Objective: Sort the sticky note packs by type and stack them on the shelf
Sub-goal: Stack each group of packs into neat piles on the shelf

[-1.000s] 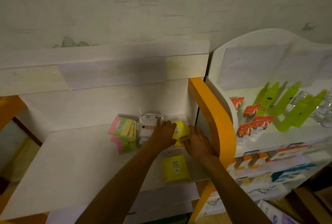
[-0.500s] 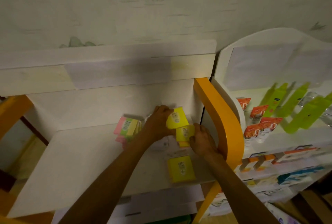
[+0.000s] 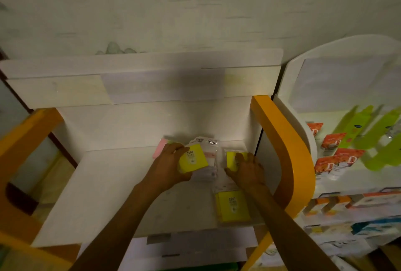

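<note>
Yellow pack (image 3: 193,160) gripped by left hand (image 3: 168,165); right hand (image 3: 247,168) presses another pack (image 3: 231,158).

Shelf (image 3: 112,194) left open — orange side panel (image 3: 288,151) blocks right.

Pink pack (image 3: 159,148) mostly behind left hand (image 3: 168,165); white packs' (image 3: 208,151) labels blurred beyond reading.

shelf (image 3: 112,188): white board, orange sides | on it: yellow pack (image 3: 233,208) front right | pink packs (image 3: 159,148) at back | white packs (image 3: 209,163) mid-back
</note>
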Demonstrator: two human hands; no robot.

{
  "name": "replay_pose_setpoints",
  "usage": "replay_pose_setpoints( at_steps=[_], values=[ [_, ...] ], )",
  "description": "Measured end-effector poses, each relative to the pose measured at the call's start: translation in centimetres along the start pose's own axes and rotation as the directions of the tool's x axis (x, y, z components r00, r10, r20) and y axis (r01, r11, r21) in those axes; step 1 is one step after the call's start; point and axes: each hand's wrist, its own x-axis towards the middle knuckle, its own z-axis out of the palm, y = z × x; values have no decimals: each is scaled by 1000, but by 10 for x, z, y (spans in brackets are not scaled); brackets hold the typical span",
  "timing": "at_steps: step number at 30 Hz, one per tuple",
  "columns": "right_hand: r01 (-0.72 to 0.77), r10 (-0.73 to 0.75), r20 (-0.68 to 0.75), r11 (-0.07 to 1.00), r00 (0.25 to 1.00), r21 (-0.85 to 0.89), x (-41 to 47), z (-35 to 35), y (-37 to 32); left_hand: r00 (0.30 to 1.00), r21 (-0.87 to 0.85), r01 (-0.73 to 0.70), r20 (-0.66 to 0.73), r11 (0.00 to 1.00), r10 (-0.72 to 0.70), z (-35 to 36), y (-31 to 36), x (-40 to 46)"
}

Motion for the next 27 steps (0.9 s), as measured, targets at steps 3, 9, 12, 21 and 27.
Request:
replay_pose_setpoints(
  at_steps=[3, 9, 12, 21, 27],
  values=[
    [-30, 30, 19, 999, 999, 10, 1, -1, -2, 1000, 9, 7, 1, 1000, -7, 2, -1, -5],
    [-57, 56, 10, 998, 998, 36, 1, -5, -3, 1000, 16, -5, -15, 1000, 5, 5, -3, -14],
    [-46, 48, -32, 997, 998, 56, -3, -9, 0, 1000, -3, 4, -15, 1000, -4, 5, -3, -16],
    [29, -3, -136, 981, 991, 192, -57, -13, -5, 1000, -30, 18, -21, 999, -19, 3, -3, -21],
    [23, -14, -90, 994, 996, 111, -107, 8, -6, 1000, -24, 12, -25, 1000, -13, 2, -2, -25]
  ],
)
